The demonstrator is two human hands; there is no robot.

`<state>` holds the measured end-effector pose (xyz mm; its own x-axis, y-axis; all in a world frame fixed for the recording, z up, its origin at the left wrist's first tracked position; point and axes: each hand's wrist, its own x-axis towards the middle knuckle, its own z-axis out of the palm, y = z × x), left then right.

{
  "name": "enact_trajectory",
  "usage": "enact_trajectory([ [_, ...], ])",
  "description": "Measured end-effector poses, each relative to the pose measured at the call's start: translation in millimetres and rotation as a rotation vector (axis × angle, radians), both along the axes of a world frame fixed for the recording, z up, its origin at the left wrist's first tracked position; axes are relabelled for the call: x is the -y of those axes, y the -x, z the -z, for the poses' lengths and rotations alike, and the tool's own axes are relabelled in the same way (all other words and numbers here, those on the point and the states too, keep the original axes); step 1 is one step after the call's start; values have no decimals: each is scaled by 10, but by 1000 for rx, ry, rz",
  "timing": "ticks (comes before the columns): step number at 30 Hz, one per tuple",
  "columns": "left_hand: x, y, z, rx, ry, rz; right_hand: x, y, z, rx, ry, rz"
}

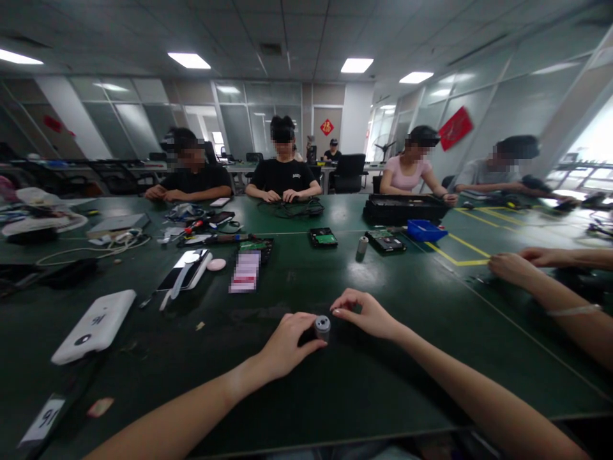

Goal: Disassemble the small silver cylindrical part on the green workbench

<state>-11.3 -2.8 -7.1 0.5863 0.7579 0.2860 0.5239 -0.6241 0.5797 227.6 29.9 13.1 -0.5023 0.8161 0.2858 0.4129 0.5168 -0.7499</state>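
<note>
A small grey metal cylinder (pixel 322 329) stands upright on the green table (pixel 412 396), its top face with dark holes turned up. My left hand (pixel 293 342) is wrapped round its left side, thumb at the front near the base and fingers behind. Just right of the cylinder, my right hand (pixel 364 312) is raised a little, thumb and index finger pinched together; whatever is between them, if anything, is too small to make out. A second metal cylinder (pixel 362 246) stands farther back, beside a hard drive (pixel 385 241).
Another hard drive (pixel 323 237), a blue tray (pixel 426 230) and a black case (pixel 405 209) lie farther back. At the left are a phone (pixel 246 271), a white device (pixel 94 327) and cables. Another person's hands (pixel 514 268) rest at the right; several people sit opposite.
</note>
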Motion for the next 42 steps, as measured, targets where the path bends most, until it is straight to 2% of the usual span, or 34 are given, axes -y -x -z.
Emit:
enact_trajectory([
  [4, -1, -2, 9, -1, -1, -2, 153, 194, -78, -63, -30, -13],
  [8, -9, 3, 43, 13, -10, -5, 211, 264, -110, -42, -47, -43],
  [14, -21, 6, 62, 30, -15, -1, 222, 269, -145, 27, -118, -21],
  [25, -11, 7, 44, 24, -5, -6, 182, 238, -43, 10, -48, -92],
  [30, -18, 9, 65, 31, -18, -12, 199, 249, -67, -7, -34, -96],
  [32, -14, 6, 56, 19, -18, -8, 192, 252, -83, -51, 14, -44],
  [34, -7, 2, 36, 6, -13, -5, 157, 234, -89, -145, 62, 95],
  [37, 3, -2, 5, 4, -2, -2, 74, 176, -67, -281, 47, 318],
  [39, 4, -4, -11, 13, 3, 3, 37, 144, -44, -299, 36, 359],
  [42, 1, -3, -20, 14, 5, 4, 59, 147, -33, -253, 55, 283],
])
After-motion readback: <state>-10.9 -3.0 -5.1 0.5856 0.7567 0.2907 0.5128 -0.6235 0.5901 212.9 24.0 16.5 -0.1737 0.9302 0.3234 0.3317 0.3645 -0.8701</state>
